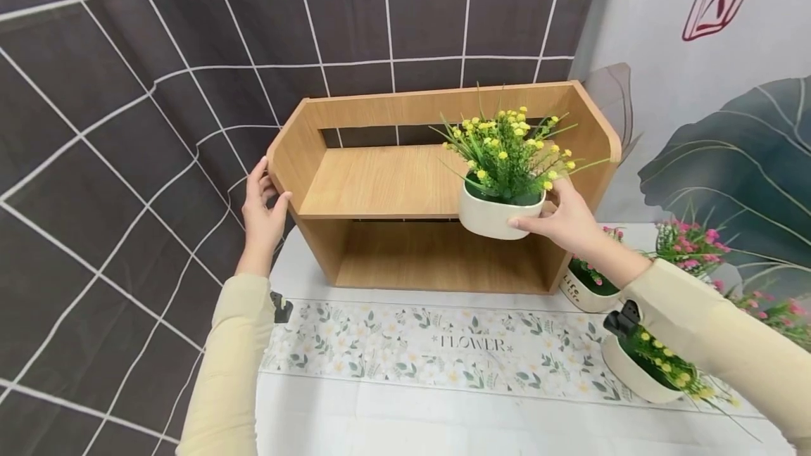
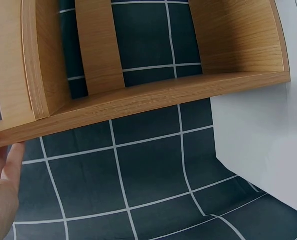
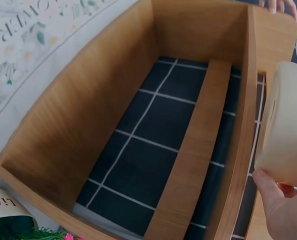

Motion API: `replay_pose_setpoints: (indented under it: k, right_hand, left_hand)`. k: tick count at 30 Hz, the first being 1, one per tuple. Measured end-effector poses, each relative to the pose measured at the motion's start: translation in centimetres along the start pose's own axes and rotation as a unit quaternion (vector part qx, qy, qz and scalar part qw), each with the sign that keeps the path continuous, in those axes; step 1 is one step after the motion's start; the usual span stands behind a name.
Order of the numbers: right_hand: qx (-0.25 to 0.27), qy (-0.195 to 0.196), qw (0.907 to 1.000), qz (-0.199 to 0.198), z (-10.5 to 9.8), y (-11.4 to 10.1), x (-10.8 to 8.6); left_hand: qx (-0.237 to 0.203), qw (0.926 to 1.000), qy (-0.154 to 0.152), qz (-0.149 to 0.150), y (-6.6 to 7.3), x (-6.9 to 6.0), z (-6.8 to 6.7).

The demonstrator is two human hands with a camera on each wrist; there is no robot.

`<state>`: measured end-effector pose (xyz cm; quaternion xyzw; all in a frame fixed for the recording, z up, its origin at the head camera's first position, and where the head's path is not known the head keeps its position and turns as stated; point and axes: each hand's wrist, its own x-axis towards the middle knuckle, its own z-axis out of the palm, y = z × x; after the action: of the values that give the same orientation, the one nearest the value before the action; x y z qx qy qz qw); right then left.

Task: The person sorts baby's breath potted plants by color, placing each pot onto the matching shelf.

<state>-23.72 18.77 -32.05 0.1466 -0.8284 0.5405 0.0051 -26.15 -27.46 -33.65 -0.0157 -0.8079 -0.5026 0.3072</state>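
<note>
A two-tier wooden shelf [image 1: 380, 185] stands against the dark gridded backdrop. At its left side panel, my left hand [image 1: 261, 213] grips the front edge; in the left wrist view the fingers [image 2: 12, 162] lie along the panel's outer face. My right hand [image 1: 567, 220] holds a white oval flower pot [image 1: 497, 215] by its right end, thumb on the front. Yellow flowers [image 1: 507, 139] and green grass rise from it. The pot is in front of the upper board's right part; whether it touches the board I cannot tell. In the right wrist view the pot [image 3: 291, 125] appears tilted.
Right of the shelf stands a white pot [image 1: 586, 294] lettered "Life" with pink flowers. Nearer lies a white pot [image 1: 640, 371] with yellow flowers, partly behind my right forearm. More pink flowers [image 1: 690, 245] are at far right. A "FLOWER" runner [image 1: 431, 343] crosses the white table.
</note>
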Motion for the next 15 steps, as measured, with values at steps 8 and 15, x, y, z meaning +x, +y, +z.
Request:
replay_pose_setpoints:
  k: [8,15]
  right_hand:
    - [-0.058,0.042,0.9974,-0.008,0.3,0.5,1.5]
    - [-0.063,0.038,0.9972,0.013,0.4,0.7,2.5]
  left_hand:
    - [-0.002,1.0000,0.001,-0.001,0.2,0.1,-0.1]
    - [-0.009,1.0000,0.001,0.002,0.3,-0.1,0.0]
